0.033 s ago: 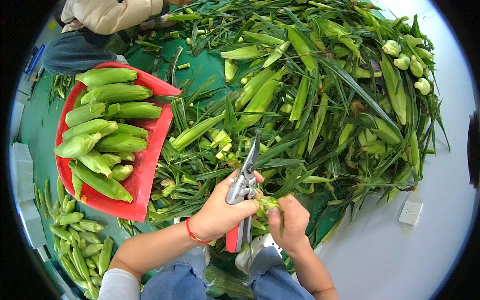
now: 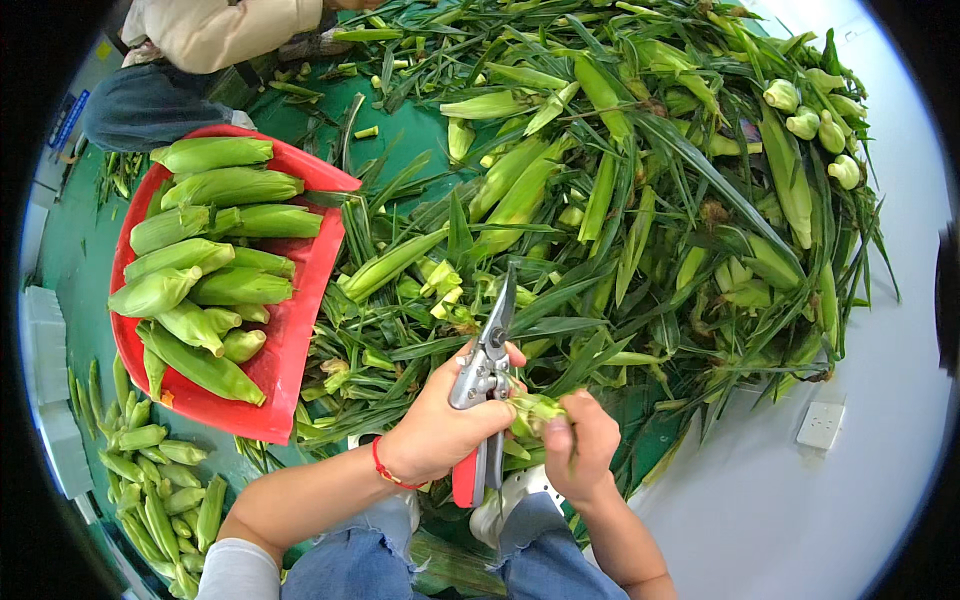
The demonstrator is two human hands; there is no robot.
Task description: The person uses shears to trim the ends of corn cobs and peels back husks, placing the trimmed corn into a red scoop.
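Note:
My left hand point(image 2: 432, 432) is closed round a pair of pruning shears point(image 2: 488, 372), its silver blades pointing up and away from me. One grey handle and one red handle hang below the palm. Close beside it, my right hand point(image 2: 582, 440) pinches a green corn husk end point(image 2: 537, 410) between thumb and fingers. That piece reaches across to the left thumb and shears; its lower part is partly hidden by the hands. Cut leaves and husks point(image 2: 400, 345) lie beneath both hands.
At left, a red scoop-shaped tray point(image 2: 290, 350) bears several corn ears in husks. Smaller ears point(image 2: 160, 500) lie on the green floor below it. A large corn heap point(image 2: 660, 200) fills the far right. Another person's sleeve point(image 2: 225, 35) shows at upper left. A white socket point(image 2: 821, 425) is at right.
My right hand and the husk end in it have shifted very slightly. The left hand and shears stay almost where they were.

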